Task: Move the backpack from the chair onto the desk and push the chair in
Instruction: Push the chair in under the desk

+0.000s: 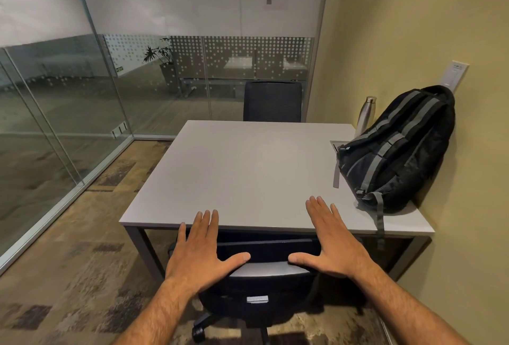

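Note:
The black backpack (396,149) with grey stripes stands on the right side of the grey desk (242,176), leaning against the yellow wall. One grey strap hangs over the desk's near edge. The black office chair (270,278) is tucked under the desk's near side, its backrest top just below the desk edge. My left hand (201,251) and my right hand (330,237) hover flat over the backrest, fingers spread, holding nothing. Whether the palms touch the backrest I cannot tell.
A steel bottle (365,116) stands on the desk behind the backpack, next to a cable hatch (337,145). A second black chair (272,101) sits at the desk's far side. Glass walls (82,97) enclose the left and back. Patterned carpet (82,262) lies to the left.

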`<state>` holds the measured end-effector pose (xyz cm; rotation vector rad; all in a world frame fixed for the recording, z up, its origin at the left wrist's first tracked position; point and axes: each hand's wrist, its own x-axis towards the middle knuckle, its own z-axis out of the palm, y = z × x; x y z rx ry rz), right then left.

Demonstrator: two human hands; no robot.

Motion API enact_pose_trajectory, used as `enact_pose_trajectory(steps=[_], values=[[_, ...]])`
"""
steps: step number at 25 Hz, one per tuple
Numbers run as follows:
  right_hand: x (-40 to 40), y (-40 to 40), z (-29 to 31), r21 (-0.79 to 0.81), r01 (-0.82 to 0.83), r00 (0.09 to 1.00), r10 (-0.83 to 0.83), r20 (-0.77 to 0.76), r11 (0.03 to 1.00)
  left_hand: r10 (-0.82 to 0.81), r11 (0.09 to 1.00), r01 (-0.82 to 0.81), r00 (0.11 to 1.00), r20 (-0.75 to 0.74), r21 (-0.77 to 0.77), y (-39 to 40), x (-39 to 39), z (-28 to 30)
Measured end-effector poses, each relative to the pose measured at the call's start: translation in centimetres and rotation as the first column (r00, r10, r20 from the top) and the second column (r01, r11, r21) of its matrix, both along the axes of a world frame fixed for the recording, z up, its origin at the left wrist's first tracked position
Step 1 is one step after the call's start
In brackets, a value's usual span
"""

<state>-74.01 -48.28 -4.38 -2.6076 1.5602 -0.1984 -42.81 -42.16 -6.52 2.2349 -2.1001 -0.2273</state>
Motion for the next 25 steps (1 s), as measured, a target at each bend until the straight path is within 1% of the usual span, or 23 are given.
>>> enact_pose_trajectory(steps=[8, 15, 25], values=[[3.0, -2.8, -0.7, -0.003, 0.047, 0.999, -0.047, 0.02, 0.999, -0.019, 1.0, 0.019, 1.0, 0.011, -0.007, -3.3, 3.1, 0.3], [5.8, -5.7, -1.6, 0.002, 0.109, 0.994, -0.109, 0.024, 0.994, -0.046, 0.999, 0.045, 0.999, -0.019, -0.012, -6.3, 6.1, 0.8], [8.7, -8.5, -1.8, -0.015, 0.131, 0.991, -0.131, 0.01, 0.991, -0.068, 0.998, 0.067, 0.997, -0.024, -0.014, -9.8, 9.0, 0.9]])
